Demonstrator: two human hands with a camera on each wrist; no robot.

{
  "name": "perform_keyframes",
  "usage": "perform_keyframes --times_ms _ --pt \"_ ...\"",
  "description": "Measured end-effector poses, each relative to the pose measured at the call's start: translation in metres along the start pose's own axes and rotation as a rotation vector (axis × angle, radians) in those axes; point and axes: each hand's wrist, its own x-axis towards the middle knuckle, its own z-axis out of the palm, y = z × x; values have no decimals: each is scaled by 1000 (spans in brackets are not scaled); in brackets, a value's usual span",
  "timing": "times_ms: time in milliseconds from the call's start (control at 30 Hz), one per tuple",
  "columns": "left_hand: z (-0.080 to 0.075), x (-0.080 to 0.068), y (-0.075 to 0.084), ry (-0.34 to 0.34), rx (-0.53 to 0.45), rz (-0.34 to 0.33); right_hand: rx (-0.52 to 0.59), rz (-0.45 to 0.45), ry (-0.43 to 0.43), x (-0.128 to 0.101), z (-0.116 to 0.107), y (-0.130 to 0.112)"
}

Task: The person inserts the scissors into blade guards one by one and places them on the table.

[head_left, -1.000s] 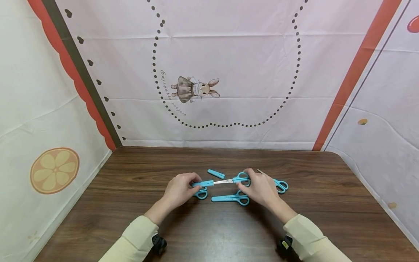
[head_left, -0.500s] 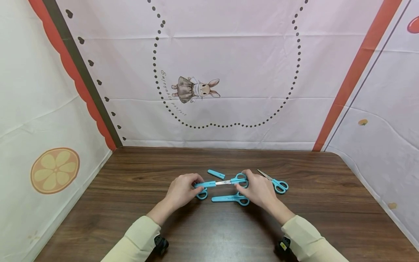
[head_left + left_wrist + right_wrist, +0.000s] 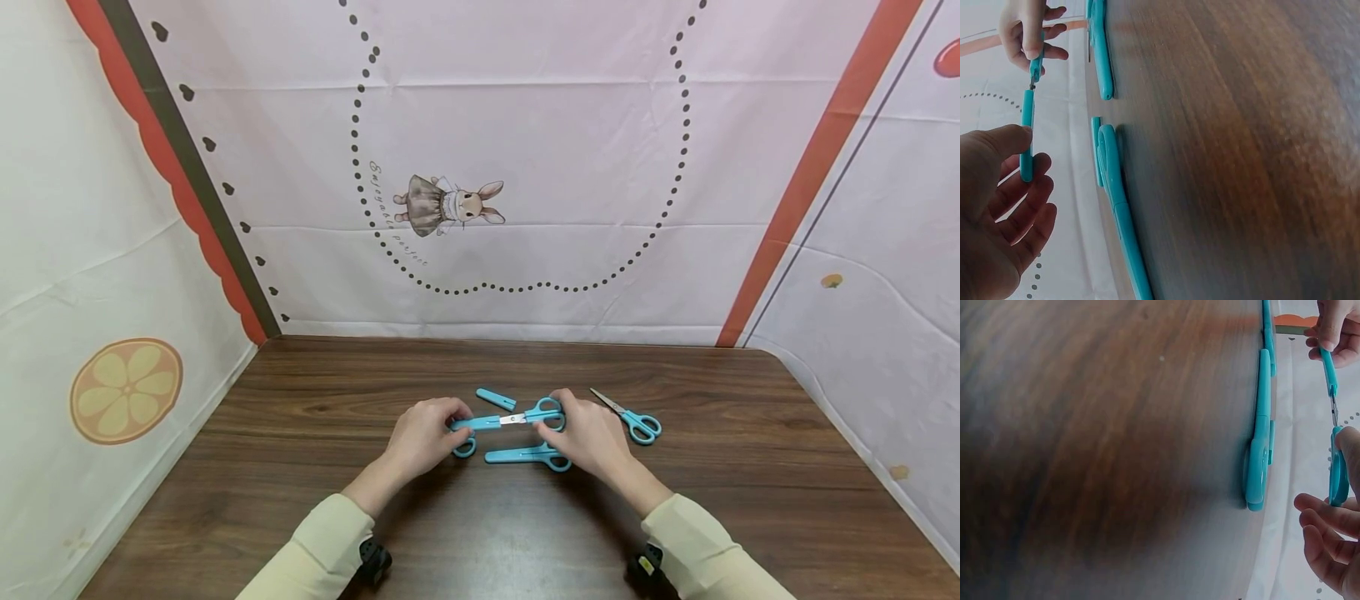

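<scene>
Four scissors are on or above the table (image 3: 300,467). The left hand (image 3: 420,437) pinches a blue cap (image 3: 471,422), half over the blades of the scissors (image 3: 536,414) that the right hand (image 3: 588,433) grips. One loose cap (image 3: 496,398) lies behind them.

Left hand (image 3: 422,435), right hand (image 3: 592,433), both pinching

You face a dark wooden table (image 3: 225,467) hemmed in on three sides by pale cloth walls. The back cloth (image 3: 570,150) shows a small rabbit print (image 3: 446,203) inside a dotted loop. Your left wall carries an orange-slice print (image 3: 125,390); red stripes (image 3: 813,162) run down both corners.
</scene>
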Motion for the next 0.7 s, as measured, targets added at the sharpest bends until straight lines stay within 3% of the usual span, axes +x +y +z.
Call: perform_keyframes --times_ms 700 --pt "4 2 5 -1 -3 13 -4 -50 17 0 2 -2"
